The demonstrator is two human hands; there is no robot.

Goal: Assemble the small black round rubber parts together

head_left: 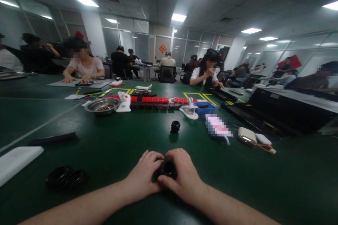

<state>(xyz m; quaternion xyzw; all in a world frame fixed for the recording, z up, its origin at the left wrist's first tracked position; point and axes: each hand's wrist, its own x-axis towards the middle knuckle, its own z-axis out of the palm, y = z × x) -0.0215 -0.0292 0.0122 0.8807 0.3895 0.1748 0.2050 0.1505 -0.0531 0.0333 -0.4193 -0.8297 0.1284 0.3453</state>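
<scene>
Both of my hands close around a glossy black ring-shaped part (167, 168) with a round hole facing up, low over the green table. My left hand (145, 172) curves along its left side. From the right, my right hand (186, 175) wraps it, thumb across the near side. Fingers cover much of the part, so I cannot tell its exact kind or whether it touches the table. A similar small black ring-shaped part (175, 126) stands just ahead of my hands. Two larger black rings (59, 177) lie side by side to the left of my left forearm.
Ahead are a metal bowl (102, 106) of small pieces, white clips (123, 102), red power strips (150, 99) and a blue tray (204, 108). At right lie a cream case (246, 136) and a large black casing (290, 109). Other people sit across the table.
</scene>
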